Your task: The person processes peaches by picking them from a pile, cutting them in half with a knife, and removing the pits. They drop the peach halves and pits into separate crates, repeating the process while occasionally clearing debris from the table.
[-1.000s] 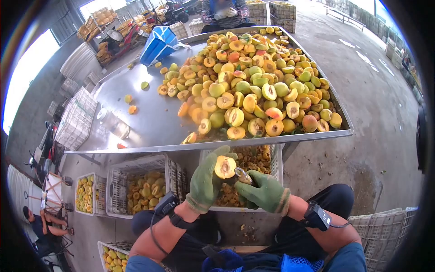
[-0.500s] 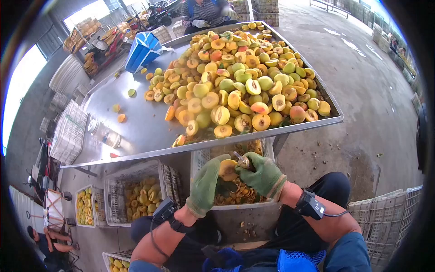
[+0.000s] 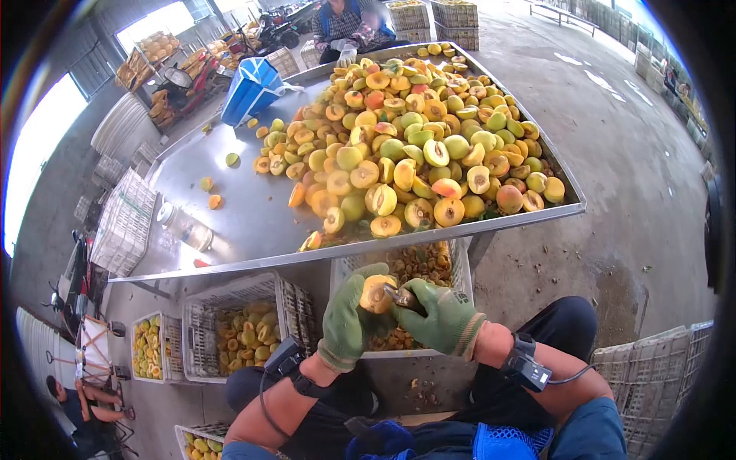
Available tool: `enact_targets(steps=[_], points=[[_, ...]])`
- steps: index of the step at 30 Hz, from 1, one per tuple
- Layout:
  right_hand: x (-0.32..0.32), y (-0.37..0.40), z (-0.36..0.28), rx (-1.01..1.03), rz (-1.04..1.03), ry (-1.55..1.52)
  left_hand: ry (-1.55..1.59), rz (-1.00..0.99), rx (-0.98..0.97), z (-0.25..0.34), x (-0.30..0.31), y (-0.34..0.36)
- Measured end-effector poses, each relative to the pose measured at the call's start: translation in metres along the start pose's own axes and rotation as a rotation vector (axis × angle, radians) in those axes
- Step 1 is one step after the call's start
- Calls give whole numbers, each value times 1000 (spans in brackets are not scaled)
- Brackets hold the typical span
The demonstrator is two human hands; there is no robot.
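A halved yellow peach (image 3: 376, 294) sits in my left hand (image 3: 343, 316), which wears a green glove and is closed around the fruit, cut side up. My right hand (image 3: 443, 313), gloved alike, grips a small metal pitting tool (image 3: 397, 294). The tool's tip touches the peach half at its right side; my fingers hide the handle. Both hands are above a white crate (image 3: 464, 264) holding scraps and pits (image 3: 422, 262). Just beyond, a large heap of halved peaches (image 3: 414, 146) covers much of a metal table (image 3: 253, 207).
Crates of peach halves (image 3: 249, 333) stand on the floor to the left. A clear jar (image 3: 184, 227) and a blue bag (image 3: 251, 92) are on the table. Across it sits another person (image 3: 349, 27). Stacked crates (image 3: 652, 376) stand at the right.
The pitting tool, earlier raised with a pit-like piece at its tip, now meets the peach half. My left hand has turned the fruit; the view has shifted slightly.
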State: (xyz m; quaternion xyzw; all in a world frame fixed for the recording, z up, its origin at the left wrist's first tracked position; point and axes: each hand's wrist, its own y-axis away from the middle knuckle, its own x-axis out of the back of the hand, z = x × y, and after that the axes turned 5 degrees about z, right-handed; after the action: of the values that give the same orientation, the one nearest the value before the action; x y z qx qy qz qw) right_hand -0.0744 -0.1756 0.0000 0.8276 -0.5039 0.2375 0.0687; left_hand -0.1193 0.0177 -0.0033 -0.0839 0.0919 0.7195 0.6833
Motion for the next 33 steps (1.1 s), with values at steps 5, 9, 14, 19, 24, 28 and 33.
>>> enact_targets(steps=[5, 9, 14, 19, 24, 28, 33], points=[[-7, 2, 6, 17, 45, 43, 132, 7, 82, -1, -9, -3], [-6, 3, -1, 85, 75, 78, 169, -1, 105, -10, -8, -9], [-8, 3, 1, 83, 62, 116, -4, 77, 47, -6, -15, -8], [-9, 4, 4, 110, 72, 150, -60, 133, 49, -2, -23, -8], [-10, 6, 3, 127, 72, 211, -36, 172, 67, 2, -30, -8], [-15, 6, 9, 146, 72, 213, -47, 186, 66, -1, -29, -8], [-15, 10, 1, 114, 47, 198, -130, 185, -34, -6, -28, -6]])
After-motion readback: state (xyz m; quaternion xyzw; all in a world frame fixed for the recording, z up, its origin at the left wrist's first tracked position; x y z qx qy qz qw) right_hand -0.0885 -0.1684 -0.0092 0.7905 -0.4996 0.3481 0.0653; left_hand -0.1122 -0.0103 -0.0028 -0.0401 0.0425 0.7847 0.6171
